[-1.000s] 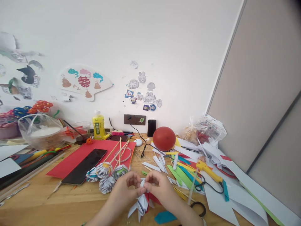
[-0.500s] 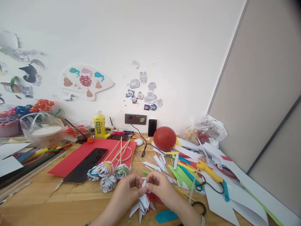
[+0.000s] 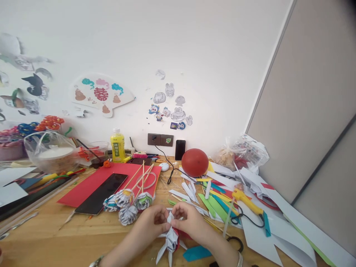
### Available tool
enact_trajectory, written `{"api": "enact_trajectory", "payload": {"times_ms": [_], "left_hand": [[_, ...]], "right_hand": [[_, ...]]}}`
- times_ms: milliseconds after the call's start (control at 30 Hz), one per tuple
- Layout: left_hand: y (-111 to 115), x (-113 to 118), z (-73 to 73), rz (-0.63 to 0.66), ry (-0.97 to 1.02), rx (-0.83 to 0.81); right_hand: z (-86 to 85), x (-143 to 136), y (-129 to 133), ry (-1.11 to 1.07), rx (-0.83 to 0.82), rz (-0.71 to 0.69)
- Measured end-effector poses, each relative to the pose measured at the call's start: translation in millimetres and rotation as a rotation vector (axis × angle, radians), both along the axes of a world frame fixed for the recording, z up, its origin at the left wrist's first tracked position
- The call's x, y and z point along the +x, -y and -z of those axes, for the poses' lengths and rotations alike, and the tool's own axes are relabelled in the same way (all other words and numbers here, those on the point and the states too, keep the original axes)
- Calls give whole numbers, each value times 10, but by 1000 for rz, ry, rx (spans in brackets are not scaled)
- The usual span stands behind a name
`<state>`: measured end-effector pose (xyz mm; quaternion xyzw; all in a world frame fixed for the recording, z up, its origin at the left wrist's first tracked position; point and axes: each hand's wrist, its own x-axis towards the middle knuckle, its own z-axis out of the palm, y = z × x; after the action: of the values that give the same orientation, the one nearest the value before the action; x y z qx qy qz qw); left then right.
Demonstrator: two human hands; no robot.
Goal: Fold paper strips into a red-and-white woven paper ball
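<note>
Low in the middle of the view, a white folded paper flower (image 3: 171,240) with some red at its side hangs or rests beneath my fingertips, its pointed petals spreading toward me. My left hand (image 3: 155,221) pinches its upper end from the left. From the right, my right hand (image 3: 187,221) grips the same end, thumbs close together. Just left of my hands lie several finished-looking paper flowers (image 3: 128,215) on wooden sticks (image 3: 143,178). A teal paper strip (image 3: 197,253) lies under my right wrist, beside black scissor handles (image 3: 236,244).
A yellow glue gun (image 3: 247,202) lies right among green strips (image 3: 214,205) and white paper (image 3: 289,233). A red balloon (image 3: 195,162) and a standing phone (image 3: 180,150) are by the wall. Left are a dark tablet-like slab (image 3: 101,193), red sheets (image 3: 75,189) and a yellow bottle (image 3: 117,146).
The paper flower has turned slightly and shifted a little to the right, its petals now pointing more straight toward me. Both hands keep pinching it in nearly the same place.
</note>
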<state>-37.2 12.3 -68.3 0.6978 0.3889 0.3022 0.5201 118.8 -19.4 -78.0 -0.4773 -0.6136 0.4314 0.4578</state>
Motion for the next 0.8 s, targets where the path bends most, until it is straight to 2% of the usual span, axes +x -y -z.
{"api": "enact_trajectory", "payload": {"times_ms": [167, 400, 467, 533, 633, 800], "left_hand": [[13, 3, 4, -37, -76, 16], [84, 2, -95, -133, -167, 173], [99, 5, -114, -138, -183, 189], [103, 7, -112, -143, -186, 201], [81, 4, -68, -98, -171, 199], [29, -24, 17, 3, -165, 89]], "right_hand": [[26, 3, -24, -15, -8, 38], [-25, -50, 21, 214, 123, 166], [-42, -26, 23, 244, 133, 153], [-54, 8, 20, 214, 96, 84], [-70, 34, 24, 164, 54, 16], [-84, -4, 52, 173, 57, 27]]}}
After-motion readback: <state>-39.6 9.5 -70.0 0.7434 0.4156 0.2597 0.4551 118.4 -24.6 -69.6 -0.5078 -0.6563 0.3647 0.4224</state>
